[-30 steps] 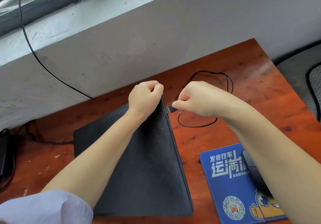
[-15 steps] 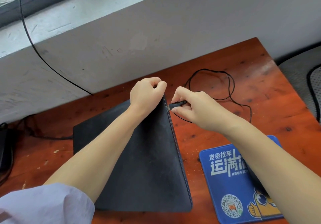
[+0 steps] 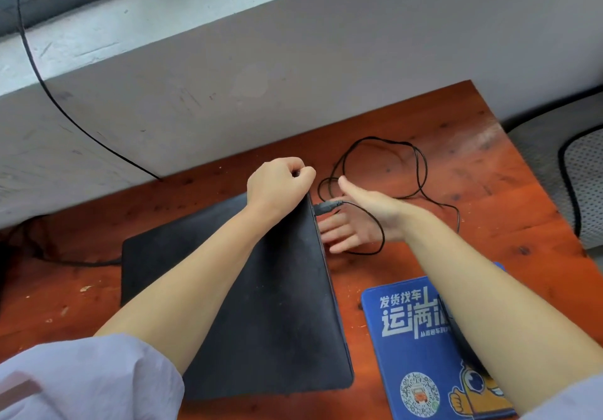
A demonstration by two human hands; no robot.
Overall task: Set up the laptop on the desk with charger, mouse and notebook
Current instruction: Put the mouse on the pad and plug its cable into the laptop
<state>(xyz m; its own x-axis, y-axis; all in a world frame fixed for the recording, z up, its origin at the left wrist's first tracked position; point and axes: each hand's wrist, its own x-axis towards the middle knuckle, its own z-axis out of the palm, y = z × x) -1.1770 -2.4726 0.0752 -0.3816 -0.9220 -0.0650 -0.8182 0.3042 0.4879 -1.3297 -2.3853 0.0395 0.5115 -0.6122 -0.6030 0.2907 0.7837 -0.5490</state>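
Observation:
A closed black laptop (image 3: 261, 305) lies on the red-brown wooden desk (image 3: 456, 132). My left hand (image 3: 277, 184) is closed on its far right corner. A black plug (image 3: 326, 207) sits in the laptop's right side, and its thin black cable (image 3: 421, 165) loops across the desk behind. My right hand (image 3: 362, 217) is open just right of the plug, fingers spread toward the laptop's edge, with the cable running across it. A dark mouse (image 3: 460, 338) lies on the blue mouse pad (image 3: 411, 338), mostly hidden under my right forearm.
A grey wall and window ledge (image 3: 195, 28) run along the desk's far side, with a black wire (image 3: 65, 113) hanging down the wall. Another black cable (image 3: 65, 261) lies at the laptop's left. A mesh chair seat (image 3: 584, 165) stands past the desk's right edge.
My right hand has let go of the plug, which now stays in the laptop's side, and has opened beside it. My left hand has kept its hold on the corner.

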